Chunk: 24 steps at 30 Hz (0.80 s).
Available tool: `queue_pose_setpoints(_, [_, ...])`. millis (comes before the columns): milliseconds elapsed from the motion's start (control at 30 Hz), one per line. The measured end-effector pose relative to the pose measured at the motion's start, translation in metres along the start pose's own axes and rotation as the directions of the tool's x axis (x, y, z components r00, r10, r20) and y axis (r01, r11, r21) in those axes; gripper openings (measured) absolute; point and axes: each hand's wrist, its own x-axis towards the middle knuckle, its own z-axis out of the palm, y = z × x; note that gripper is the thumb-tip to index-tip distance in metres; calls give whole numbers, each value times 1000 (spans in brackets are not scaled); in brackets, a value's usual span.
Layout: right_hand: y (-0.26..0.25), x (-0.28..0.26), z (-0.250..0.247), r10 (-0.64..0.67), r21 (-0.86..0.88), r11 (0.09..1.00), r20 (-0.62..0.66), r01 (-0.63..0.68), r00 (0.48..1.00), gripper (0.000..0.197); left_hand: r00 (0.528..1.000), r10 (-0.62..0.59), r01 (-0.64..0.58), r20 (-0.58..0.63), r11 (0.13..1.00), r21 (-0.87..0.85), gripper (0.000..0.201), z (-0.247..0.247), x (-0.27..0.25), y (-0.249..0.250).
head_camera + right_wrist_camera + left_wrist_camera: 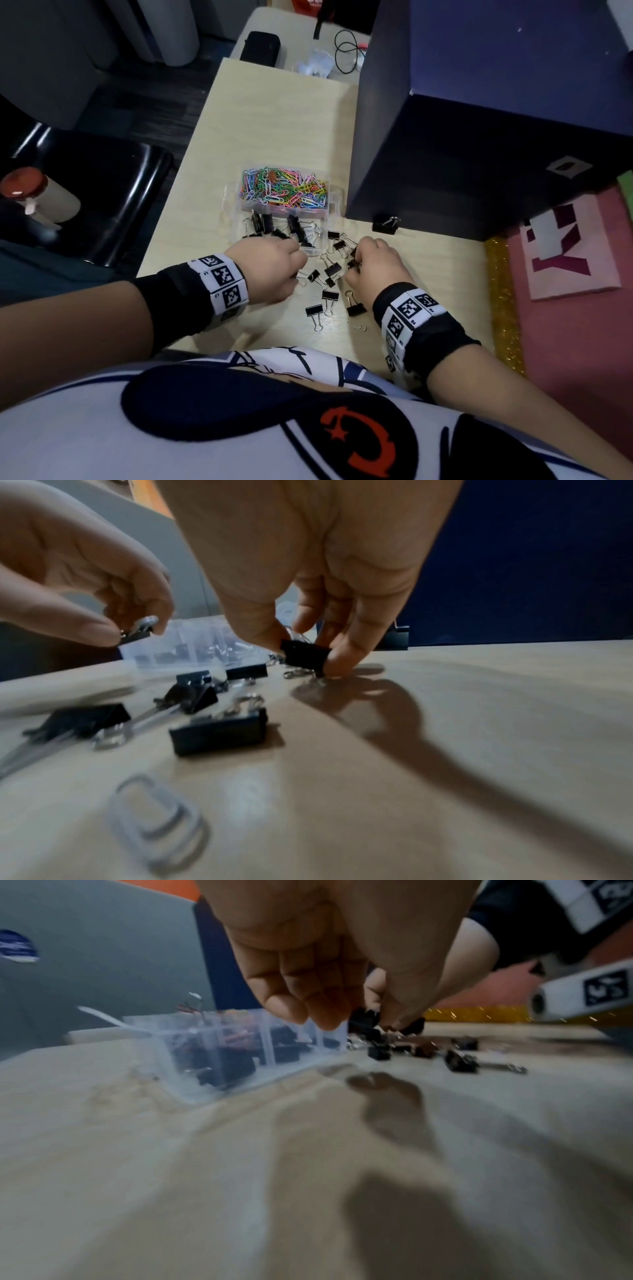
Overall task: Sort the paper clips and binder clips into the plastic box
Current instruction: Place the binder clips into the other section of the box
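A clear plastic box [337,202] stands mid-table. Its far compartment holds coloured paper clips [284,188]; its near one holds black binder clips [291,228]. Several loose binder clips [330,274] lie between my hands. My left hand [296,265] hovers at the box's near corner, thumb and finger pinching a binder clip [137,634]. My right hand [303,649] pinches another black binder clip [306,657] that touches the table. A white paper clip [157,823] lies near the front edge, and one binder clip [387,224] sits against the dark box.
A tall dark blue box [479,137] stands just right of the plastic box. A pink board [575,260] with a gold glitter edge lies to the right. A black case [260,48], cable and wrapper sit at the far end. A black chair [113,205] is on the left.
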Motion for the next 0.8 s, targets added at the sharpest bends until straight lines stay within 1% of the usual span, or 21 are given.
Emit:
queue_pose_setpoints(67, [-1, 4, -5, 17, 53, 998, -33, -15, 999, 17, 989, -23, 12, -144, 997, -74, 36, -6, -2, -8])
queue_pose_setpoints(133, [-6, 7, -12, 6, 134, 991, -88, 6, 996, 12, 955, -15, -14, -296, 995, -98, 33, -12, -4, -19])
queue_pose_setpoints(200, [-17, 8, -17, -72, 206, 972, -182, 109, 981, 11, 925, -24, -4, -380, 997, -73, 34, -14, -6, -32])
queue_pose_setpoints(267, [-32, 7, -21, -175, 280, 927, -270, 251, 947, 13, 925, -90, 67, -370, 995, -74, 32, -14, -7, -43])
queue_pose_setpoints(300, [-39, 7, -23, -211, 307, 904, -282, 297, 936, 17, 929, -141, 124, -341, 990, -72, 32, -15, -8, -47])
queue_pose_setpoints(367, [-47, 8, -24, -242, 290, 904, -258, 314, 935, 27, 927, -246, 244, -284, 969, -43, 36, -12, -10, -53])
queue_pose_setpoints(433, [-44, 14, -24, -194, 204, 949, -229, 242, 954, 33, 921, -300, 308, -248, 951, -6, 35, -11, -14, -55])
queue_pose_setpoints(500, [-31, 19, -22, -41, 96, 994, -160, 57, 986, 41, 916, -327, 340, -232, 940, 18, 30, -9, -17, -54])
queue_pose_setpoints(533, [-23, 20, -21, 48, 45, 998, -122, -43, 991, 46, 914, -340, 353, -222, 935, 20, 30, -8, -17, -53])
queue_pose_setpoints(567, [-15, 21, -19, 114, 5, 993, -91, -114, 989, 51, 912, -348, 361, -217, 932, 23, 31, -7, -17, -52])
queue_pose_setpoints(600, [-8, 21, -16, 146, -28, 989, -69, -148, 987, 56, 911, -343, 356, -229, 934, 16, 31, -7, -16, -51])
queue_pose_setpoints(700, [7, 18, -8, 120, -118, 985, -57, -126, 991, 61, 934, -257, 269, -247, 963, 13, 30, -12, -14, -40])
queue_pose_setpoints(767, [12, 16, -5, 115, -135, 983, -74, -124, 991, 57, 954, -140, 156, -264, 987, 41, 35, -14, -11, -30])
queue_pose_setpoints(800, [13, 15, -5, 122, -129, 983, -80, -132, 989, 53, 957, -56, 72, -283, 996, 48, 36, -14, -10, -24])
